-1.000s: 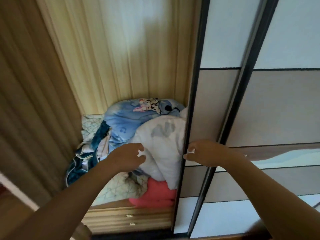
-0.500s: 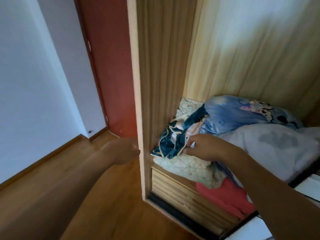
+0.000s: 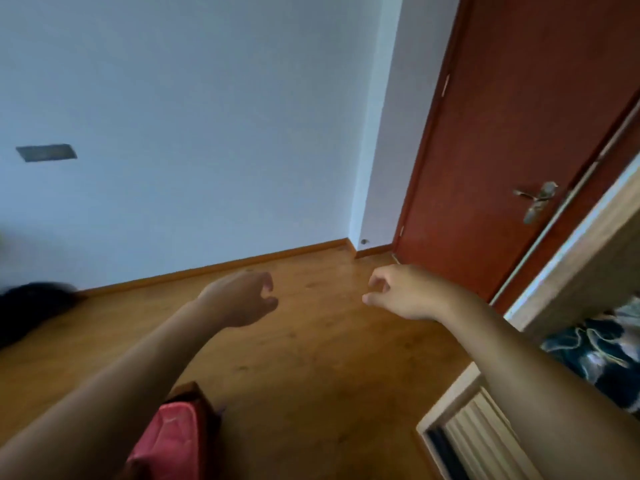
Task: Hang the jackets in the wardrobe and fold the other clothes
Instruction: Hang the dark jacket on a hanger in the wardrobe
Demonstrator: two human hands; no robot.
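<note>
Now the left hand (image 3: 239, 299) and right hand (image 3: 401, 292) are hovering over the wooden floor (image 3: 311, 368) left of the wardrobe (image 3: 571, 268), fingers loosely curled, holding nothing. Patterned blue cloth (image 3: 595, 351) is lying inside the wardrobe. A red door (image 3: 519, 133) is standing just beyond it. A pink bag (image 3: 166, 441) is sitting under the left arm, and a blurred dark heap (image 3: 31, 306) is lying far left by the wall (image 3: 207, 133).

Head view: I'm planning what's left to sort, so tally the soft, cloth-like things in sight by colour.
Pink-red: 1, the pink-red item at the bottom edge.
Black: 1, the blurred black heap on the floor.
Teal patterned: 1, the teal cloth in the wardrobe.
Total: 3.
</note>
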